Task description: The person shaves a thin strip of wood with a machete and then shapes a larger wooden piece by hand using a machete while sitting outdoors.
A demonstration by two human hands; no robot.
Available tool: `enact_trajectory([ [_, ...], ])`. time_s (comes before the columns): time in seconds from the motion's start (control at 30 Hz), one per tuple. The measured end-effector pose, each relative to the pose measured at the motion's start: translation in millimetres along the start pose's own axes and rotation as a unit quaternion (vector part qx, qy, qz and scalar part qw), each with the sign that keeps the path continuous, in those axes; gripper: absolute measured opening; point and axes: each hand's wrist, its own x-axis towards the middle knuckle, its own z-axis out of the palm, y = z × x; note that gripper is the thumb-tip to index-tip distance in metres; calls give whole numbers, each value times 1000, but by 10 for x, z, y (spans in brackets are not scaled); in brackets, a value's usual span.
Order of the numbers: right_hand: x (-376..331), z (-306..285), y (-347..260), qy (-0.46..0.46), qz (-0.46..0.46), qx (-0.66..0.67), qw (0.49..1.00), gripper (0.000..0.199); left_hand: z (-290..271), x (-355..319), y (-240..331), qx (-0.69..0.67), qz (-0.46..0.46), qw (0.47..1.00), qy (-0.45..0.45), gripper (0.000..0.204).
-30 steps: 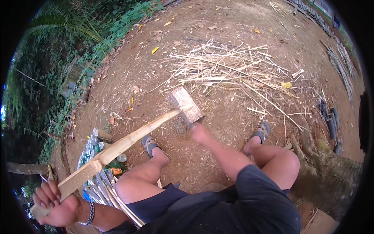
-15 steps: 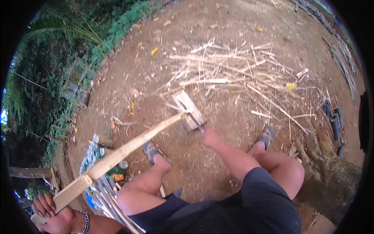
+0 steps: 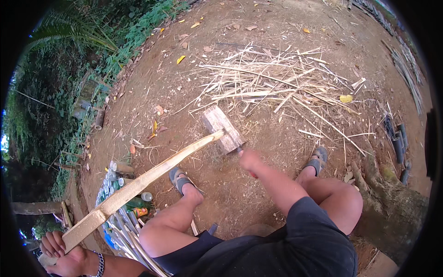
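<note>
Dirt ground (image 3: 230, 198) here, greenery (image 3: 69, 74) upper left, pale slivers (image 3: 267, 85) piled upper centre, left hand (image 3: 62, 254) at lower left curled tight round a pale wooden strip (image 3: 138, 184) reaching the central wood block (image 3: 213, 119), right hand (image 3: 251, 162) near centre fisted on a mostly hidden dark tool (image 3: 239, 149).

No words, numbers or signs legible. One bright orange-and-yellow patch (image 3: 140, 212), seemingly printed, showed among bottles (image 3: 110, 177) near person's left knee (image 3: 150, 236); marks on it too small to make out. Whether patch was bottle label or separate wrapper could not be told. Patch sat just beside green bottle (image 3: 136, 202). Bottle ends too small to show readable marks.
</note>
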Motion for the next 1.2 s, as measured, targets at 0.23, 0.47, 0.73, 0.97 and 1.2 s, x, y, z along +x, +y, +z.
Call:
enact_trajectory([
  [0.23, -1244, 93, -1203, 0, -279, -6, 960, 26, -122, -194, 104, 43, 5, 996, 73, 76],
  [0.47, -544, 210, -520, 32, -54, 117, 991, 24, -49, -374, 152, 39, 23, 996, 76, 66],
  [0.73, -219, 324, -43, 73, -51, -30, 996, 26, -52, -330, 50, 38, 22, 995, 92, 68],
  [0.97, -289, 375, -75, 81, -20, 6, 996, 28, -102, -344, 106, 52, 29, 993, 99, 63],
  [1.2, 524, 393, 756, -25, -19, -175, 984, 18, -265, -249, 56, 10, 9, 1000, 20, 76],
])
